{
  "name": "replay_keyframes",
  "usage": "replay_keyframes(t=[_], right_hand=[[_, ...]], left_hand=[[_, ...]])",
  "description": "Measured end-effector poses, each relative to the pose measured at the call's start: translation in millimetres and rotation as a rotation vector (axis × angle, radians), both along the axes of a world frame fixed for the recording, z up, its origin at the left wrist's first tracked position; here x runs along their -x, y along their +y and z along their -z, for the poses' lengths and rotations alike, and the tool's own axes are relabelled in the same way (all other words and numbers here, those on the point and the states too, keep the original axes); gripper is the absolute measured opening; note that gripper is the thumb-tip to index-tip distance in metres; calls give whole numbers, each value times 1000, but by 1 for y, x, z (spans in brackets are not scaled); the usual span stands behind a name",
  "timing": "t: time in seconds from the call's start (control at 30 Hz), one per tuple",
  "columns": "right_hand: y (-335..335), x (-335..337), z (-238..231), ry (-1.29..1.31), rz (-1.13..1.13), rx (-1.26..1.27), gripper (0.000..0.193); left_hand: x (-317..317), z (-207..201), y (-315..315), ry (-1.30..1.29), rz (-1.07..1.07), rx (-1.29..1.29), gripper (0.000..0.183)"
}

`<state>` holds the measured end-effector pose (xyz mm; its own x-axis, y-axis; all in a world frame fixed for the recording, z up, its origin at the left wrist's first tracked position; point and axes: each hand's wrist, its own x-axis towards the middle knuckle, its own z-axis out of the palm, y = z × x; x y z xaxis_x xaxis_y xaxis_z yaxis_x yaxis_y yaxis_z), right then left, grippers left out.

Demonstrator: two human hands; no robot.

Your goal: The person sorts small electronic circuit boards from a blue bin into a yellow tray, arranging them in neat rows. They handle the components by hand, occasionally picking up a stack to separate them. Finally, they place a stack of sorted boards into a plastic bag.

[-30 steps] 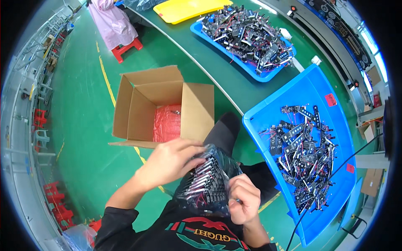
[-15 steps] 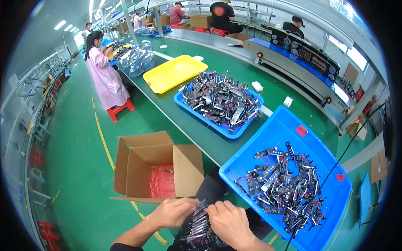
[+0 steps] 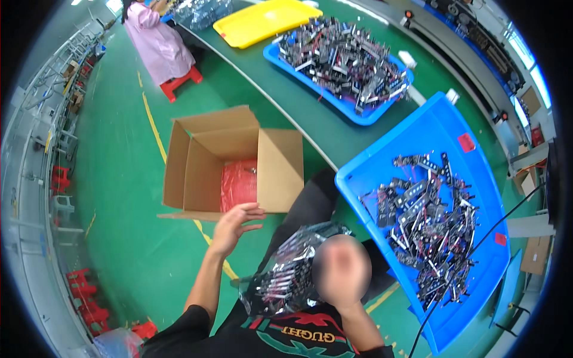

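Note:
On my lap rests a clear plastic bag (image 3: 283,277) filled with small black electronic parts that have silver pieces and reddish wires. My left hand (image 3: 234,230) is off the bag, raised beside the carton's near edge, with its fingers stretched out and nothing in them. At the bag's right side is my right hand (image 3: 341,274); a blur covers its fingers, so its grip does not show. Loose parts of a similar kind (image 3: 427,221) lie heaped in a large blue tray (image 3: 382,161) to my right.
An open cardboard carton (image 3: 280,170) with red plastic (image 3: 239,182) inside stands on the floor ahead. On the green bench (image 3: 262,71) are a second blue tray (image 3: 340,110), piled with parts, and a yellow tray (image 3: 262,24). A person in pink (image 3: 158,42) sits at far left.
Both hands were together pinching the bag's top. My left hand has let go, moved left and opened; the bag now lies across my lap. The view has tilted downward.

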<state>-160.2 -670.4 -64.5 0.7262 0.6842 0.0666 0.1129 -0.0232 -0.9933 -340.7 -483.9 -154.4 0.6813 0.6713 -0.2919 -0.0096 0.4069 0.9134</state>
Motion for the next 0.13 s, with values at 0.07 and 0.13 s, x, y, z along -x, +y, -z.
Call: replay_keyframes(t=[0.07, 0.13], right_hand=[[0, 4, 5, 122, -8, -53, 14], [-1, 4, 6, 144, -14, -54, 15]], left_hand=[[2, 18, -39, 198, 207, -241, 42], [25, 38, -123, 251, 311, -353, 45]])
